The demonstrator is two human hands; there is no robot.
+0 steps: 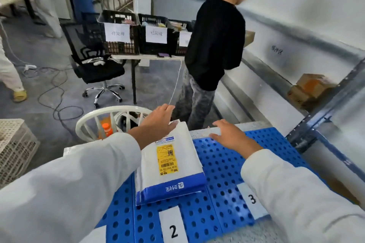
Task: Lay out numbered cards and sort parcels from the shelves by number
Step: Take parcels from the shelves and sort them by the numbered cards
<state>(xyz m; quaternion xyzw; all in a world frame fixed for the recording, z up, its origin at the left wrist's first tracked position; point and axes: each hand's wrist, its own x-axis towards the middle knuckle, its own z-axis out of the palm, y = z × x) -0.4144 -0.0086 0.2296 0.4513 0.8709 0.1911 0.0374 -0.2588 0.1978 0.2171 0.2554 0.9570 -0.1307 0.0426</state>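
Observation:
A white mailer parcel [169,162] with a blue band and a yellow label lies on the blue perforated pallet [223,165], just beyond the card marked 2 [172,227]. The card marked 3 [251,199] lies to its right, partly under my right sleeve. My left hand [158,119] rests on the parcel's far edge, fingers spread over it. Beside the parcel, my right hand [230,134] hovers flat and open over the pallet's far edge, holding nothing.
A person in a black top [215,41] stands just beyond the pallet, facing the metal shelves [324,108] at right, which hold cardboard boxes [310,89]. A white chair back [106,118], an office chair [98,69], labelled black crates [138,33] and floor cables [59,100] lie ahead left.

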